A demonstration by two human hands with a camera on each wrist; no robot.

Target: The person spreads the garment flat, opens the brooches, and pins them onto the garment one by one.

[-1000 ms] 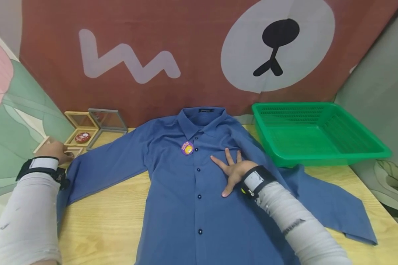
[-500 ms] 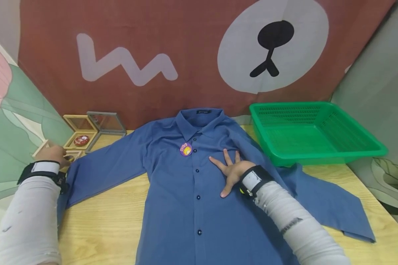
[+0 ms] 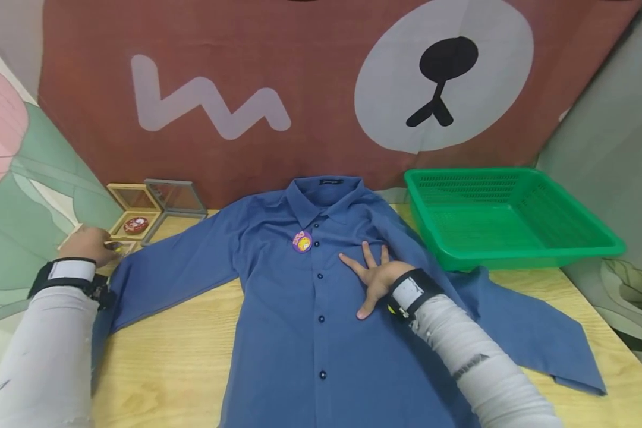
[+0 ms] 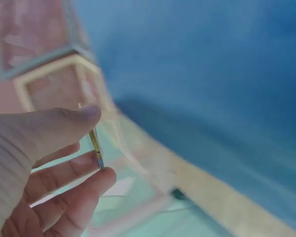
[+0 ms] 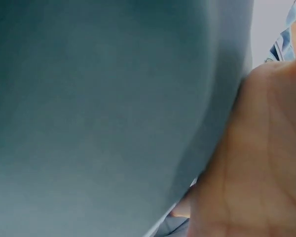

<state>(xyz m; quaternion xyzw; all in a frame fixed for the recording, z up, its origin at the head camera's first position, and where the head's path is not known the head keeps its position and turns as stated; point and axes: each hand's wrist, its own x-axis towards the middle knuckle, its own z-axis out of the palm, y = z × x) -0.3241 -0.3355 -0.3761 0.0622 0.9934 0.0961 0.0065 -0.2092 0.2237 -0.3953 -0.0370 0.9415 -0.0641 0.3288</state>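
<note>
A blue button-up shirt (image 3: 278, 333) lies spread on the table, with a round purple and yellow badge (image 3: 302, 241) on its chest beside the button placket. My right hand (image 3: 382, 279) rests on the shirt with fingers spread. At the far left, my left hand (image 3: 88, 245) is over a small pale wooden case (image 3: 67, 235), which it partly hides. In the left wrist view, thumb and fingers pinch a thin flat piece (image 4: 95, 144) with a gold edge; it is seen edge-on, so its face is hidden. In the right wrist view, blue-grey cloth fills most of the frame beside the palm.
Behind the left hand, a wooden case (image 3: 117, 229) with its lid raised holds a round red badge (image 3: 136, 225). Next to it stands a grey case (image 3: 182, 211), also with raised lid. A green plastic basket (image 3: 492, 261) sits at the back right, close to the shirt's sleeve.
The head view shifts slightly. Something small and yellow shows more clearly beside the left fingers now. The right hand stays in place on the shirt.
</note>
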